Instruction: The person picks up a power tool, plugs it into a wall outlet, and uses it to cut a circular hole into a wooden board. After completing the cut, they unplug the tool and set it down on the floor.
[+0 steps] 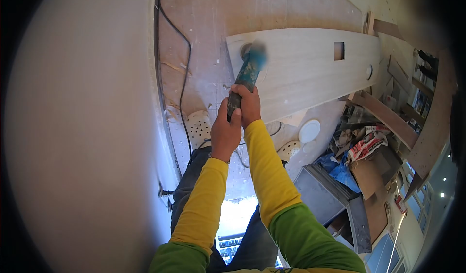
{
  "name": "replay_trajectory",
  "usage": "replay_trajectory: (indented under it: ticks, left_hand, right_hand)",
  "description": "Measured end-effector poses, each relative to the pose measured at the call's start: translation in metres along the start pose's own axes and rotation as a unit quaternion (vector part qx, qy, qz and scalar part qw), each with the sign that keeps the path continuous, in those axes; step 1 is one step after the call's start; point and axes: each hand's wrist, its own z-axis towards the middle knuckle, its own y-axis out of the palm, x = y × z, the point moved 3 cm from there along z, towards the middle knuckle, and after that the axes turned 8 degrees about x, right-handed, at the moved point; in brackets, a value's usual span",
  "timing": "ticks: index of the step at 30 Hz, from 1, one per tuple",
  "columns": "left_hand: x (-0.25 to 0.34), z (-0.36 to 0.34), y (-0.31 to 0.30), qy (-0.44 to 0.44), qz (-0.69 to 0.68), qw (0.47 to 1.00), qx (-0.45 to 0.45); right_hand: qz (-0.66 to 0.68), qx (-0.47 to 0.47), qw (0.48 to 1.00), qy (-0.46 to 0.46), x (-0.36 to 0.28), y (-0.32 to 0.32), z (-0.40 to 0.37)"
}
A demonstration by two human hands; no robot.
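Note:
Both my hands are wrapped around the dark handle of a teal angle grinder (pixel 249 73). My left hand (pixel 226 133) is closed on its rear end, and my right hand (pixel 249 105) grips just ahead, on the right side. The grinder's head is blurred and overlaps the near left corner of a long pale panel (pixel 301 62), with a round dark disc showing beside it. A square cutout and a small round hole show toward the panel's far right end.
A black cord (pixel 188 59) runs along the floor on the left, beside the wall (pixel 82 127). My perforated clogs (pixel 198 127) stand on the dusty floor. A white round lid (pixel 309 131), a grey cabinet (pixel 323 190), bags and wooden boards (pixel 388 117) lie at right.

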Motion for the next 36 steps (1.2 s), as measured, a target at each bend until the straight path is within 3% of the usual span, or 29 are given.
replay_trajectory:
  ticks: [5,7,19,36]
  left_hand:
    - [-0.001,0.002,-0.001,0.015,-0.010,1.000,0.000]
    - [-0.002,0.005,-0.001,0.066,-0.017,0.997,0.027]
    - [0.005,0.005,-0.010,0.008,-0.004,1.000,0.006]
    - [0.002,0.005,-0.007,0.036,-0.006,0.999,0.010]
  right_hand:
    - [0.001,-0.006,1.000,0.004,0.004,0.000,0.008]
    - [0.012,-0.009,1.000,0.011,0.005,0.002,0.008]
    - [0.002,-0.002,1.000,0.017,-0.004,0.013,0.001]
    - [0.039,-0.021,0.998,0.045,0.004,0.008,0.009]
